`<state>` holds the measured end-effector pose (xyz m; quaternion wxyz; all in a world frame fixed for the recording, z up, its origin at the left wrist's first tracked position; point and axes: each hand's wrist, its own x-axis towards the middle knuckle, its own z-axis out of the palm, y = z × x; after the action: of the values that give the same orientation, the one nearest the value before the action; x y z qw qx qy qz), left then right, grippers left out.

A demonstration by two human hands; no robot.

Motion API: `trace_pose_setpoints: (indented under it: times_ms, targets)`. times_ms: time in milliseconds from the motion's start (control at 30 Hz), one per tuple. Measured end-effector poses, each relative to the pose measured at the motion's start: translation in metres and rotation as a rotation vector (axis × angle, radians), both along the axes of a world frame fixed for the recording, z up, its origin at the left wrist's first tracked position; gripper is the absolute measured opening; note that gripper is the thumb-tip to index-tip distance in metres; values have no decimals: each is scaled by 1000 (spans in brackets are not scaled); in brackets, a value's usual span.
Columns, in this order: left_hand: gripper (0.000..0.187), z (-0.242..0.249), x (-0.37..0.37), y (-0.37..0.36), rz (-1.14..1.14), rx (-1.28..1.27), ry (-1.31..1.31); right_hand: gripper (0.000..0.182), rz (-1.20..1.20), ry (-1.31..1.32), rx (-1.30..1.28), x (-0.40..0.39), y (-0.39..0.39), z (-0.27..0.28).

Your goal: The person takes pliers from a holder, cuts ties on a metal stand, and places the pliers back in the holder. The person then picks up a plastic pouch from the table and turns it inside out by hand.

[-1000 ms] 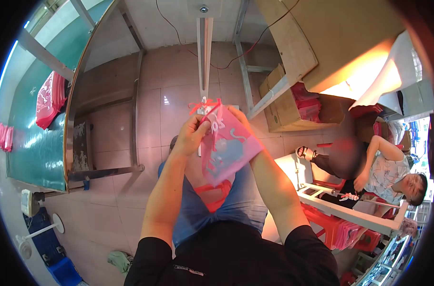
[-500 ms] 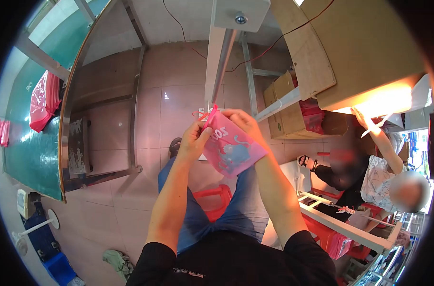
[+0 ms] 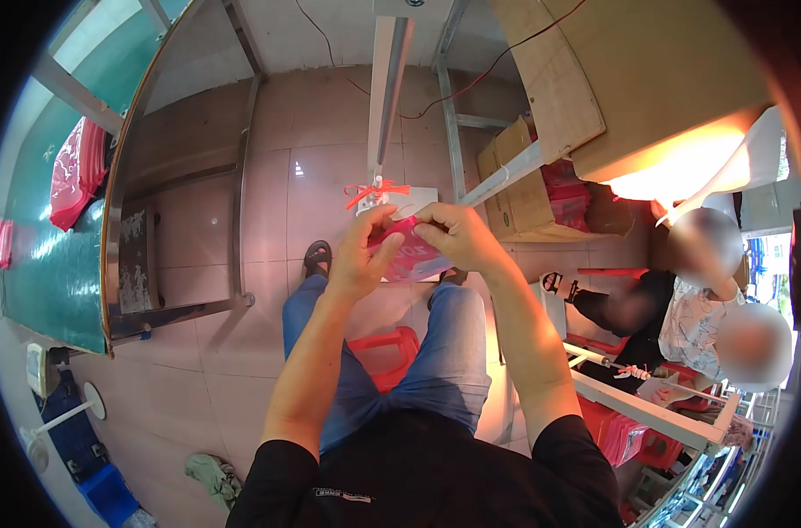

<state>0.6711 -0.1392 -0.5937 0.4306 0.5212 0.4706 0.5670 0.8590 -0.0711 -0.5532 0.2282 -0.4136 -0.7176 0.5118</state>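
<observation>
the left hand (image 3: 358, 253) is gripping the near edge of a pink printed bag (image 3: 411, 255), thumb on top and fingers curled underneath. the right hand (image 3: 453, 236) is pinching the bag's far top edge, knuckles bent over it. the bag is being held between both hands out in front of the chest, above the knees and tilted nearly flat toward the camera. a red drawstring (image 3: 374, 190) is sticking up just above the bag, against the foot of a metal post (image 3: 385, 97). a red plastic stool (image 3: 385, 354) is showing between the person's legs. a green table (image 3: 48, 264) with a stack of pink bags (image 3: 75, 172) is standing to the left. a cardboard box (image 3: 528, 198) is sitting on the floor to the right, and another person (image 3: 695, 312) is sitting beyond it.
</observation>
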Motion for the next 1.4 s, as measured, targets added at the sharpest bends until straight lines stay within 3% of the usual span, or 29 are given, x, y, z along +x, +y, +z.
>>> trace_pose_setpoints:
  times_ms: [100, 200, 400, 533, 567, 1067, 1400]
  targets:
    - [25, 13, -1, 5, -47, 145, 223, 11, -1, 17, 73, -2, -5, 1]
    - [20, 3, 1, 7, 13, 160, 221, 12, -37, 22, 178, -2, -11, 1]
    - [13, -13, 11, 6, 19, 60, 148, 23, -142, 60, 452, -3, -32, -14]
    - [12, -14, 16, 1, -54, -56, -44, 10, -199, 61, 536, -5, -37, -18]
    - [12, -14, 18, -1, -55, -117, -137, 11, -214, 80, 514, -5, -39, -15]
    - [15, -37, 24, -22, -141, -296, -257, 12, -187, -3, 529, 3, -53, -31]
    - [15, -37, 26, -28, -181, -225, -177, 14, -139, 49, 431, 9, -47, -24]
